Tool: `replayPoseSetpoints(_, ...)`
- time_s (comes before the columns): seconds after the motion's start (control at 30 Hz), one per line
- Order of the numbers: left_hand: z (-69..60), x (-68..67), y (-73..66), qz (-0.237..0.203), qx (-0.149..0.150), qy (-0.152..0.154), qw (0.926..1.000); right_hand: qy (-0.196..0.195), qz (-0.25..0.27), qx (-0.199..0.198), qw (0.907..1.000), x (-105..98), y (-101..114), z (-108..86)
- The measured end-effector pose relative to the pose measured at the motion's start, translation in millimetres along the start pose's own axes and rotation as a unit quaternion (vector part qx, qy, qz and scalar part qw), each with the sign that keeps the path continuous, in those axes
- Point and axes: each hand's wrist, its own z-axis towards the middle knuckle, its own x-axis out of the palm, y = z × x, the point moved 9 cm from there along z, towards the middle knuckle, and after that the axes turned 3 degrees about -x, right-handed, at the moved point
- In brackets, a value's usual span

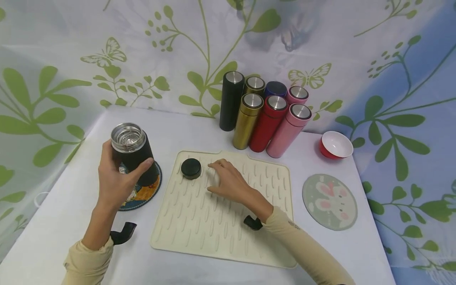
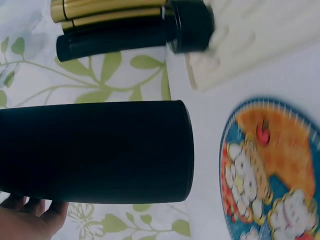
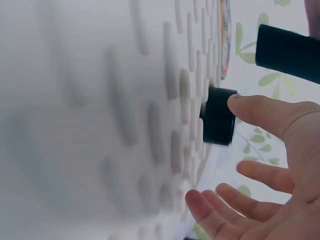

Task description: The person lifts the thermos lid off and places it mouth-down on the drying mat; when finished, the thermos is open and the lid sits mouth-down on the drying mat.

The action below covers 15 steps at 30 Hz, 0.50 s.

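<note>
The left hand (image 1: 119,178) grips an uncapped black thermos (image 1: 137,158) with a steel mouth, fingers and thumb around its sides. In the left wrist view the thermos (image 2: 100,152) hangs clear of the round patterned coaster (image 2: 270,170), fingertips under its side. A black cap (image 1: 191,168) stands on the upper left of the cream mat (image 1: 213,221). Just right of that cap is the right hand (image 1: 231,182), its fingers apart and holding nothing. In the right wrist view the thumb overlaps the cap (image 3: 218,116); whether they touch I cannot tell.
Several capped bottles, including a black one (image 1: 232,101), a gold one (image 1: 246,122), a red one (image 1: 267,124) and a pink one (image 1: 287,132), stand behind the mat. A red and white bowl (image 1: 335,145) and a round rabbit coaster (image 1: 329,202) lie at the right.
</note>
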Motion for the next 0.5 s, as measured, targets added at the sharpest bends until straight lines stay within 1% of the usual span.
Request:
replayPoseSetpoints(0.1, 11.4, -7.5, 10.5, 0.017, -0.026, -0.004, 0.9995, -0.012, 0.008, 0.005, 0.9999, -7.2, -9.5, -25.9)
replayPoseSetpoints(0.2, 24.0, -13.3, 21.9, 0.026, -0.046, -0.007, 0.9986, -0.041, 0.005, -0.003, 0.9992, -15.1, -17.7, -52.7)
replayPoseSetpoints(0.3, 38.6, -20.5, 35.0, 0.04, -0.066, -0.014, 0.9969, -0.07, -0.009, -0.009, 0.9974, -22.6, -24.6, -78.4)
replayPoseSetpoints(0.4, 54.2, -30.2, 47.8, 0.068, -0.087, -0.03, 0.9935, -0.086, -0.029, 0.003, 0.9958, -27.0, -32.5, -102.8)
replayPoseSetpoints(0.5, 71.8, -40.2, 58.3, 0.09, -0.096, -0.05, 0.99, -0.092, -0.052, 0.021, 0.9941, -29.1, -40.0, -124.7)
